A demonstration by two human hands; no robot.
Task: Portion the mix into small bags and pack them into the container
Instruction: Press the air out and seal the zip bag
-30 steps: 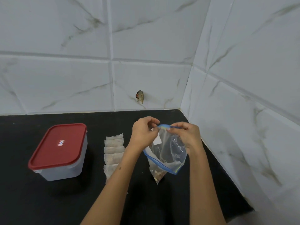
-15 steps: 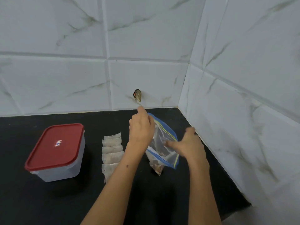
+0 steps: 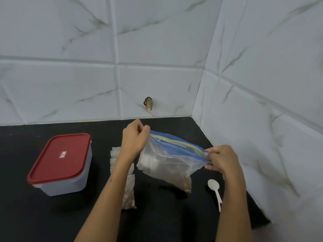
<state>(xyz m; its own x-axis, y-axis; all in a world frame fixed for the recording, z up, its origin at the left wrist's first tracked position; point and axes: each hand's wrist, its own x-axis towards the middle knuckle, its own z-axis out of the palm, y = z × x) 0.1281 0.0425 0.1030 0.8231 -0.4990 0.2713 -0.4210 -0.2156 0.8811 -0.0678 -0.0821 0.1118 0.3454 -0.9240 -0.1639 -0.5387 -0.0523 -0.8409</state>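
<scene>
Black table (image 3: 52, 215) set in a tiled corner. Container (image 3: 66, 179) with red lid (image 3: 59, 157), closed, well to the left of the zip bag (image 3: 167, 161). Zip bag of mix, held above the table: left hand (image 3: 134, 138) and right hand (image 3: 222, 158) each pinch one end of its blue strip. Small bags (image 3: 129, 191) in a row just left of the zip bag. White spoon (image 3: 215, 191) lower right of the zip bag.

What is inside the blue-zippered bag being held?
The zip bag, pinched by the left hand and right hand, holds brownish mix in its lower corner; crinkled plastic hides what exactly it is.
</scene>
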